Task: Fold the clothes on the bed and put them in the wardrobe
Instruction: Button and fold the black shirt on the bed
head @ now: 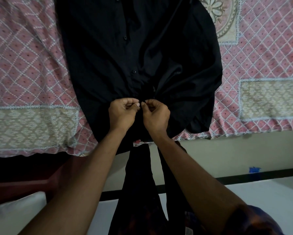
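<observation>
Left hand (122,113) and right hand (156,117) fingers (137,104) pinch the shirt (105,56) front low down; likely buttoning, so keep the edges aligned and taut.

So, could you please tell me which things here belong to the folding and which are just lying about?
In the job: black buttoned shirt, pinched by left hand and right hand; pink patterned bedspread.
Lying about: small blue object on the floor.

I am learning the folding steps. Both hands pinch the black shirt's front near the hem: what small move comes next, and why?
Probably finish fastening the front there: the left hand and right hand pinch edges of the black shirt together, buttons above look closed, and it lies unfolded.
</observation>
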`<state>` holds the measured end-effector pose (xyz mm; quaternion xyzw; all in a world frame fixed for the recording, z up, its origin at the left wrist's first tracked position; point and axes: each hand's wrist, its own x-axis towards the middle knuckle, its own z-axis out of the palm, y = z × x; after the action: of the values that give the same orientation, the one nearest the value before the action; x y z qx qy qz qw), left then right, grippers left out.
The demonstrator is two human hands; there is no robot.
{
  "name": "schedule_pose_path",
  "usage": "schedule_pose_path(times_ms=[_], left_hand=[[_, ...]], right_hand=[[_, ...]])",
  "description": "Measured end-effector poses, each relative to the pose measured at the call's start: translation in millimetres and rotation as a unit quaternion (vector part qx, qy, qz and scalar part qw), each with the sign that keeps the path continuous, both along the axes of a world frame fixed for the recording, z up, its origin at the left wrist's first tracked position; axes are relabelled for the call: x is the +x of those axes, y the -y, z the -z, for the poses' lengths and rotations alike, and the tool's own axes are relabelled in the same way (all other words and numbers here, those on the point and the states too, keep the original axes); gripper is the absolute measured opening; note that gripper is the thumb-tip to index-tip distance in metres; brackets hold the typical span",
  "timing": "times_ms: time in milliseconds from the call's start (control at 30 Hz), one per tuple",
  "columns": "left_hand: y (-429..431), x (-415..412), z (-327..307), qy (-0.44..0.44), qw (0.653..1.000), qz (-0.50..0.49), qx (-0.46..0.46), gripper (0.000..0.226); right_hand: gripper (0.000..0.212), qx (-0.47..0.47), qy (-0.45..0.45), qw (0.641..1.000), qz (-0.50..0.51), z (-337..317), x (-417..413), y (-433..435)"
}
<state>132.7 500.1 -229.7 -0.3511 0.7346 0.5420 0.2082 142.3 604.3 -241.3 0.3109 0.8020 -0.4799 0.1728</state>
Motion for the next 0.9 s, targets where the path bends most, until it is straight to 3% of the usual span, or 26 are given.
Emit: schedule_pose_path(times_ms=[200,400,700,900], left_hand=[[-0.1,-0.1,-0.7,-0.001,1.000,-0.011,0.004,0.011],[3.4,-0.8,-0.8,-0.004,1.000,0.009,0.015,0.012],[4.7,0.8,2.4,-0.019,1.000,0.013,0.013,0.016],[7.7,-0.5,5.1,-0.016,0.999,0.026,0.023,0.017]], right_hand=[[0.009,-0.034,-0.016,0.999,-0.012,-1.4,3.4,-2.4],[0.007,-0.105,0.013,0.993,0.058,1.1,2.2,-4.3],[0.016,-0.209,0.048,0.975,0.056,-5.3,2.9,-17.3],[0.013,-0.223,0.066,0.972,0.033,-2.3,-3.3,-24.1]])
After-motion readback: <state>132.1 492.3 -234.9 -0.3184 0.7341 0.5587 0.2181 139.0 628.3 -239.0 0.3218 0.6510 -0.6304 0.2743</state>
